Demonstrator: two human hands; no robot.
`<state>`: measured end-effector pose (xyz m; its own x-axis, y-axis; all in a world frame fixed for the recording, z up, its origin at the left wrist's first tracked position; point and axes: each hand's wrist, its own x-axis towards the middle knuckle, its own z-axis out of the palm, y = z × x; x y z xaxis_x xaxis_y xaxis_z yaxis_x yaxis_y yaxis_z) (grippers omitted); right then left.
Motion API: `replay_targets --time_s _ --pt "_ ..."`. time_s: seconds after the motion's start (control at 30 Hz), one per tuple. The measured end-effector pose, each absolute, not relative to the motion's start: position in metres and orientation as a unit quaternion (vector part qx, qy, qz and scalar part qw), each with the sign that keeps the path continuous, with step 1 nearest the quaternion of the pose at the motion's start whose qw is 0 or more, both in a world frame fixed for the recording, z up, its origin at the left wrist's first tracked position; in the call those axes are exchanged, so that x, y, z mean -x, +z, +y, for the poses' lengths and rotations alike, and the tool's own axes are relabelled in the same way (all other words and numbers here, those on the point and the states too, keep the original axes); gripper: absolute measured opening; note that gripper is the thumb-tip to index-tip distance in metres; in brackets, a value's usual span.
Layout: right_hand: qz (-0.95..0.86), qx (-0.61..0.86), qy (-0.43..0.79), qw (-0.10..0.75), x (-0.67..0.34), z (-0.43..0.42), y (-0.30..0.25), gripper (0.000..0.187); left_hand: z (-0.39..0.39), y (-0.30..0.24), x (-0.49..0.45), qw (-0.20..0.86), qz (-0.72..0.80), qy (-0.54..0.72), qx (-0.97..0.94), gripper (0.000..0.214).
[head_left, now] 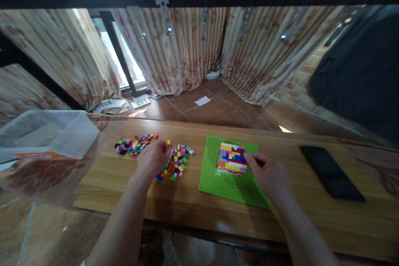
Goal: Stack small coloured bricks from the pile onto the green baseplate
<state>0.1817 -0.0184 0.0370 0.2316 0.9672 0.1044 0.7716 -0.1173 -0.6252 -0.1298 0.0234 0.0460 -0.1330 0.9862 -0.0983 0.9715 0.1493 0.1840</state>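
A green baseplate (232,189) lies on the wooden table (311,216) with a multicoloured block of stacked bricks (232,158) on it. My right hand (268,174) rests on the plate at the block's right side, fingers curled, fingertips touching its right edge. My left hand (152,157) is over a heap of small loose coloured bricks (177,162), fingers bent down into the pile; whether they hold a brick is hidden. A second heap of loose bricks (134,144) lies further left.
A clear plastic box (50,133) stands at the table's left end. A black phone (332,171) lies flat at the right. A dark object (361,75) looms at the upper right. Beyond the table are a tiled floor and curtains.
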Motion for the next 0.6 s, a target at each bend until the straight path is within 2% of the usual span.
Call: replay_targets --time_s 0.27,0.6 --pt "-0.610 0.718 0.151 0.300 -0.1828 -0.0190 0.0351 0.046 0.0233 0.0470 0.1257 0.126 0.740 0.019 -0.660 0.021" --pt "-0.611 0.713 0.146 0.312 -0.1813 -0.0187 0.0361 0.043 0.0236 0.0503 0.1235 0.116 0.752 0.016 -0.649 0.028"
